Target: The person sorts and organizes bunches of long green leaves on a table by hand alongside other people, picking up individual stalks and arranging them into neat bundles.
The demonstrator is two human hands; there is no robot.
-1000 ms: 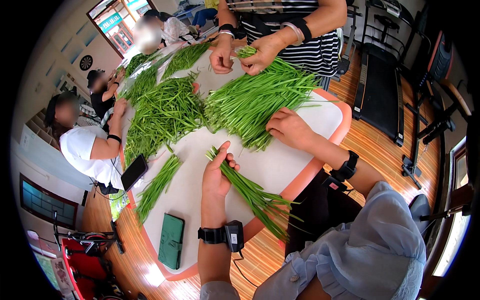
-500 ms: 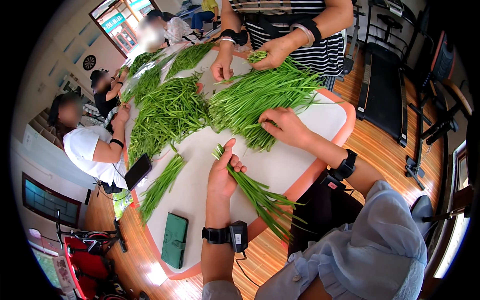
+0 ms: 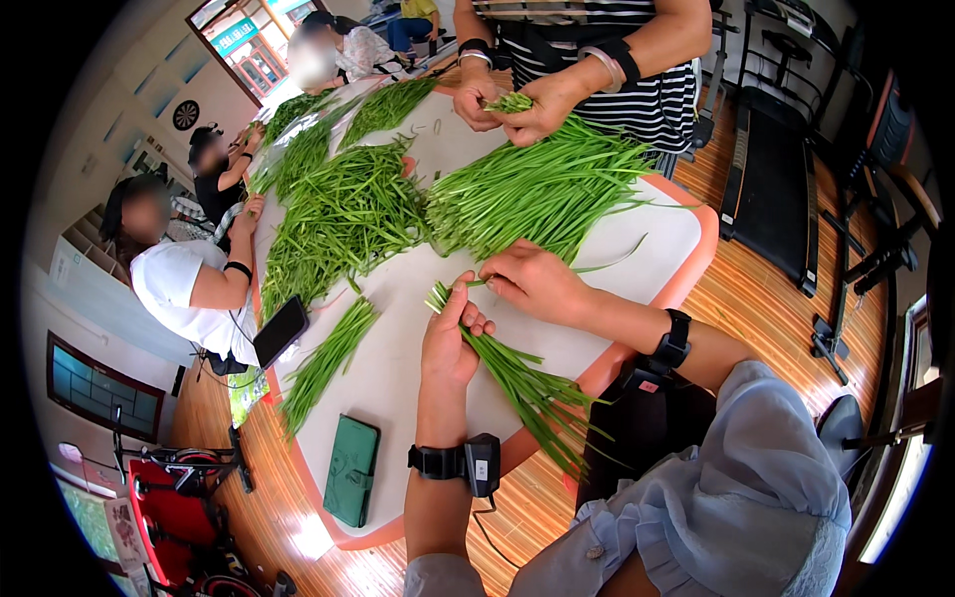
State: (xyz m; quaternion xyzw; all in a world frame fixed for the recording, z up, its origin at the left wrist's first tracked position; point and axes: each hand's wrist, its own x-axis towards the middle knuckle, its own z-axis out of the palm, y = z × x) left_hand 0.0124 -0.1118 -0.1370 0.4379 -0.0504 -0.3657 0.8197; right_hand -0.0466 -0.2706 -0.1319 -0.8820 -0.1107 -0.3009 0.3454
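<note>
My left hand [image 3: 453, 343] is closed round a bunch of garlic chives [image 3: 527, 388]; their pale cut ends stick up past the thumb, and the leaves trail down to the right over the table edge. My right hand [image 3: 537, 287] pinches a single chive, its pale end close to the left thumb and its leaf trailing out behind the hand. Just beyond lies a big heap of neatly laid chives [image 3: 542, 189]. To its left spreads a tangled heap of chives [image 3: 343, 214]. A small separate bunch of chives [image 3: 330, 363] rests left of my left hand.
A green phone case [image 3: 350, 473] lies on the white table [image 3: 398, 323] with its orange rim. A black phone [image 3: 282, 331] juts at the left edge. Across the table, a person in stripes [image 3: 597, 60] holds chives. Other people sit along the left side. A treadmill [image 3: 771, 194] stands right.
My right hand has moved left from the laid heap to beside my left hand, bringing a chive. The person opposite has brought both hands together at their chives.
</note>
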